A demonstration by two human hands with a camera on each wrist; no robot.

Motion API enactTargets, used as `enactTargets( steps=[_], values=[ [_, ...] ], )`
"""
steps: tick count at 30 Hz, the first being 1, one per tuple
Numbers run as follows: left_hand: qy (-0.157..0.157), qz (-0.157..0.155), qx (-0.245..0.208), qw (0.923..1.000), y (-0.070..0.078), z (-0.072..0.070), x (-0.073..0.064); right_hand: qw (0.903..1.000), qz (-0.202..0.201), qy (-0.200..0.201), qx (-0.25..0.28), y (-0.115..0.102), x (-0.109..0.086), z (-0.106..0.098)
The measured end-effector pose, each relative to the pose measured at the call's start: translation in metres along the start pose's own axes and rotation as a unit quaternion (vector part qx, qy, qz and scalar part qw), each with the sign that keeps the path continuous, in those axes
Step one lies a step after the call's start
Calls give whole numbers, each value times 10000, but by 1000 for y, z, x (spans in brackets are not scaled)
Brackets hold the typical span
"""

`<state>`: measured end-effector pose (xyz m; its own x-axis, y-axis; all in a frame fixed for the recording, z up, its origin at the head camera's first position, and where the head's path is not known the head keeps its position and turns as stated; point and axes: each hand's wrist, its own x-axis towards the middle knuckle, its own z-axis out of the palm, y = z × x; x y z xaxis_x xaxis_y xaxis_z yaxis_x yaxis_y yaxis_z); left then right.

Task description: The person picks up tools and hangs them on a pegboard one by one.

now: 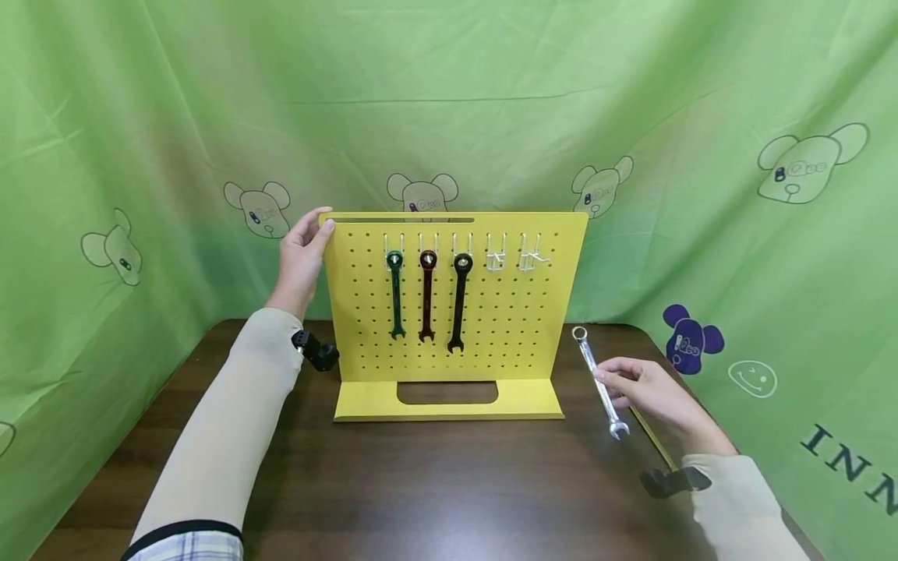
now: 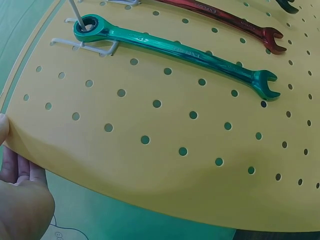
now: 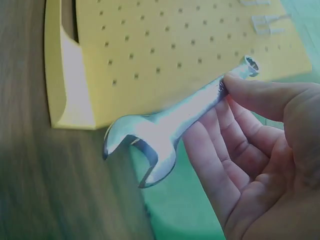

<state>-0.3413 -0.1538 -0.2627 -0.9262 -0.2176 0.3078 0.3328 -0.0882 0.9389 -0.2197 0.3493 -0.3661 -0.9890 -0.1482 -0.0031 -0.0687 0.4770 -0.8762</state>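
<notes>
A yellow pegboard stand [image 1: 519,327] stands upright on the table. My left hand [image 1: 300,261] grips its upper left corner, thumb in front and fingers behind; the left wrist view shows that hand [image 2: 25,205] at the board's edge. Between thumb and fingers, my right hand [image 1: 648,389] pinches a silver combination wrench [image 1: 596,382] right of the board, clear of the tabletop. In the right wrist view the wrench's open end [image 3: 145,145] faces the camera. On the board hang a green wrench [image 1: 396,300], a dark red wrench [image 1: 427,300] and a black wrench [image 1: 459,304].
Two white wire hooks, one at the middle right [image 1: 496,257] and another further right [image 1: 529,257], hold no wrench. A thin yellow bar [image 1: 652,438] shows beneath my right wrist. Brown tabletop [image 1: 421,483] spreads in front, with a green curtain [image 1: 449,93] behind and alongside.
</notes>
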Motion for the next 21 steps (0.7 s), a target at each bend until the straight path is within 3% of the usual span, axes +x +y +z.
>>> enactTargets(
  steps=[6,14,21],
  values=[
    [0,27,10,10000,0,0,-1,9995,-181,11,275,-24,11,17],
    [21,55,-120,9999,1,0,-3,9977,-658,10,139,-54,30,32],
    [56,22,-226,9997,3,0,-4,9973,-705,-46,215,-80,46,46]
  ],
)
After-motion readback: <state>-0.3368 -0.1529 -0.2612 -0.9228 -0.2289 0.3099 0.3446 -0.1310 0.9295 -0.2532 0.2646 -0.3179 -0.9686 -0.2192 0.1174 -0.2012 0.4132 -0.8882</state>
